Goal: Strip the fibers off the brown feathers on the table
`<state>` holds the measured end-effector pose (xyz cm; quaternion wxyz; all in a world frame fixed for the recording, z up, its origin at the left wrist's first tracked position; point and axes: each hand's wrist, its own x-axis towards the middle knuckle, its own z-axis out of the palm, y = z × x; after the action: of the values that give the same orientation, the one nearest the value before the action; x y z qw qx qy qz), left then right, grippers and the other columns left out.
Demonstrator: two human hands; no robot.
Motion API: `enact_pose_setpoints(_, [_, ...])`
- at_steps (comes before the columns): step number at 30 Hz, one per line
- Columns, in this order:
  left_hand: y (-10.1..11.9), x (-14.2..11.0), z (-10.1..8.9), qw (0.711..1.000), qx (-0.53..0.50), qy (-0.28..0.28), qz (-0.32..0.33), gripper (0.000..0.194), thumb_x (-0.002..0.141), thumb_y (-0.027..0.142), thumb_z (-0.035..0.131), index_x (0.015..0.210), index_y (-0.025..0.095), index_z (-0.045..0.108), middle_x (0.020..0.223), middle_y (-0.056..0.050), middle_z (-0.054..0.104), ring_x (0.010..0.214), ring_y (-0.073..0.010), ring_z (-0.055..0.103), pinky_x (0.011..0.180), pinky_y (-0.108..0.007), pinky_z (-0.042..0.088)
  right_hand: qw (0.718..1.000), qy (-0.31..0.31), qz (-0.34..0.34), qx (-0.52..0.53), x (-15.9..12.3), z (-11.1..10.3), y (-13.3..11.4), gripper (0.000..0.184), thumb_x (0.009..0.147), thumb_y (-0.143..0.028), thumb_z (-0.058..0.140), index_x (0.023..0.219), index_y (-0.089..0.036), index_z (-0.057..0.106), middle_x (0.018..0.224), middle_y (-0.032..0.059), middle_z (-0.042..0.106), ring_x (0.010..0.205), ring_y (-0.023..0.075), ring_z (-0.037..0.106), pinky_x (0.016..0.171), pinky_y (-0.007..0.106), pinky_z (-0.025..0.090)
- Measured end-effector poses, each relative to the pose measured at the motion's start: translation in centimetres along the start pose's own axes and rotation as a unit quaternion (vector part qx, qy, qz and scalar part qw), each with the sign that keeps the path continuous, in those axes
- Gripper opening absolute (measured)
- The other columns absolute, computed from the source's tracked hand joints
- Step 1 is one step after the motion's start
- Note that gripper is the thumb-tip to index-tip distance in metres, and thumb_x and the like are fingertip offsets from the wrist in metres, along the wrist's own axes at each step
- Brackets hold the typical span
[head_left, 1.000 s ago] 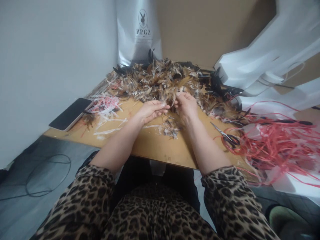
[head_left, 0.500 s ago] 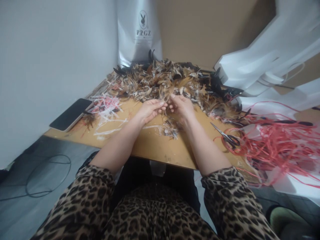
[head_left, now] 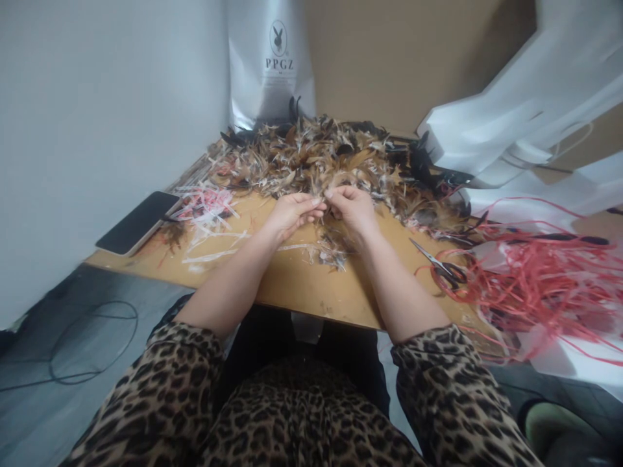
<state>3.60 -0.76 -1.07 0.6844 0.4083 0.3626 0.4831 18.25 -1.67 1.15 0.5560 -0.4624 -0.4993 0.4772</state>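
Note:
My left hand (head_left: 293, 214) is closed in a pinch just in front of a big heap of brown, tan and black feathers (head_left: 311, 152). A small pale-brown feather (head_left: 317, 187) seems to stick up from its fingertips, hard to tell from the heap behind. My right hand (head_left: 351, 206) pinches right beside it, thumb and forefinger almost touching the left fingertips; what these fingers hold is too small to make out. Under the hands, a little clump of feather scraps (head_left: 331, 253) lies on the tabletop (head_left: 292, 279).
Scissors (head_left: 445, 267) lie right of my right arm, beside a tangle of red strings (head_left: 549, 279). At left are a phone (head_left: 139, 222) and pink-white strips (head_left: 207, 204). A silvery bag (head_left: 272, 91) stands behind the heap; white bags (head_left: 525, 110) rise at right.
My right hand has shifted slightly left, its thumb and forefinger now closer to the left fingertips. My left hand stays in almost the same place.

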Motion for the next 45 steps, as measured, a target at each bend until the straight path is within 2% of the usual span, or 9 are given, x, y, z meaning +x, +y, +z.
enact_pose_setpoints(15, [0.0, -0.2, 0.3, 0.995, 0.085, 0.002, 0.046, 0.013, 0.073, 0.019, 0.071, 0.071, 0.009, 0.065, 0.069, -0.005, 0.069, 0.052, -0.0048, 0.059, 0.049, -0.014, 0.043, 1.000, -0.020, 0.004, 0.004, -0.1, 0.2, 0.4, 0.028, 0.059, -0.039, 0.076, 0.065, -0.015, 0.063, 0.048, -0.0045, 0.053, 0.044, 0.0053, 0.039, 0.044, 0.020, 0.028])
enact_pose_setpoints(19, [0.2, 0.0, 0.1, 0.996, 0.059, 0.033, 0.055, 0.013, 0.075, 0.019, 0.070, 0.070, 0.009, 0.064, 0.067, -0.004, 0.068, 0.051, -0.0036, 0.057, 0.049, -0.014, 0.042, 0.996, -0.018, -0.001, -0.083, 0.6, -1.2, 0.5, 0.024, 0.065, -0.038, 0.070, 0.066, -0.015, 0.063, 0.048, -0.0042, 0.053, 0.044, 0.0061, 0.039, 0.045, 0.021, 0.029])
enact_pose_setpoints(26, [0.4, 0.1, -0.2, 0.996, 0.022, 0.067, 0.048, 0.015, 0.076, 0.020, 0.070, 0.071, 0.009, 0.062, 0.066, -0.003, 0.067, 0.051, -0.0027, 0.057, 0.049, -0.012, 0.042, 0.904, -0.129, -0.025, -0.408, 0.9, -2.4, 1.9, 0.008, 0.065, -0.021, 0.062, 0.061, -0.015, 0.065, 0.055, -0.0001, 0.060, 0.053, 0.0098, 0.048, 0.053, 0.023, 0.034])
enact_pose_setpoints(31, [0.4, 0.1, -0.2, 0.996, 0.019, 0.067, 0.047, 0.014, 0.077, 0.019, 0.069, 0.072, 0.009, 0.062, 0.066, -0.003, 0.068, 0.050, -0.0024, 0.056, 0.049, -0.012, 0.042, 0.857, -0.111, -0.052, -0.500, 0.8, -1.3, 2.8, 0.007, 0.066, -0.022, 0.061, 0.063, -0.017, 0.066, 0.062, 0.0023, 0.064, 0.057, 0.0117, 0.050, 0.057, 0.025, 0.033])
enact_pose_setpoints(33, [0.4, 0.2, -0.2, 0.997, 0.014, 0.069, 0.045, 0.014, 0.076, 0.020, 0.070, 0.072, 0.009, 0.062, 0.066, -0.003, 0.067, 0.050, -0.0022, 0.056, 0.049, -0.012, 0.042, 0.870, -0.104, -0.052, -0.479, 0.8, -1.3, 2.8, 0.008, 0.066, -0.021, 0.060, 0.062, -0.017, 0.064, 0.060, 0.0016, 0.062, 0.056, 0.0113, 0.049, 0.057, 0.025, 0.033])
enact_pose_setpoints(35, [0.4, 0.3, -0.3, 0.997, 0.004, 0.071, 0.044, 0.014, 0.076, 0.019, 0.070, 0.073, 0.008, 0.061, 0.066, -0.003, 0.067, 0.050, -0.0021, 0.056, 0.048, -0.012, 0.042, 0.908, -0.092, -0.034, -0.408, 0.9, -1.6, 2.5, 0.009, 0.066, -0.022, 0.061, 0.060, -0.016, 0.063, 0.056, 0.0001, 0.059, 0.053, 0.0102, 0.047, 0.055, 0.024, 0.034])
enact_pose_setpoints(39, [0.3, 0.4, -0.5, 0.998, -0.019, 0.054, 0.030, 0.009, 0.078, 0.015, 0.067, 0.074, 0.008, 0.062, 0.067, -0.003, 0.068, 0.051, -0.0024, 0.058, 0.048, -0.011, 0.043, 0.985, -0.058, 0.039, -0.159, 1.1, -2.3, 1.5, 0.018, 0.063, -0.032, 0.068, 0.063, -0.016, 0.061, 0.047, -0.0046, 0.051, 0.043, 0.0065, 0.037, 0.046, 0.022, 0.027])
enact_pose_setpoints(42, [0.2, 0.3, -0.4, 0.999, -0.029, 0.035, 0.002, 0.006, 0.079, 0.013, 0.066, 0.076, 0.008, 0.063, 0.071, -0.004, 0.069, 0.054, -0.0037, 0.061, 0.048, -0.011, 0.044, 0.996, -0.056, 0.060, -0.029, 1.0, -2.3, 0.8, 0.027, 0.057, -0.037, 0.075, 0.063, -0.016, 0.059, 0.042, -0.0068, 0.046, 0.039, 0.0051, 0.032, 0.041, 0.021, 0.020])
enact_pose_setpoints(45, [0.2, 0.1, -0.2, 0.999, -0.032, 0.029, -0.019, 0.005, 0.079, 0.011, 0.066, 0.077, 0.008, 0.062, 0.073, -0.006, 0.070, 0.056, -0.0055, 0.064, 0.047, -0.012, 0.044, 0.997, -0.068, 0.048, 0.002, 0.8, -1.7, 0.5, 0.030, 0.053, -0.039, 0.079, 0.063, -0.016, 0.060, 0.043, -0.0061, 0.047, 0.040, 0.0051, 0.035, 0.041, 0.020, 0.022])
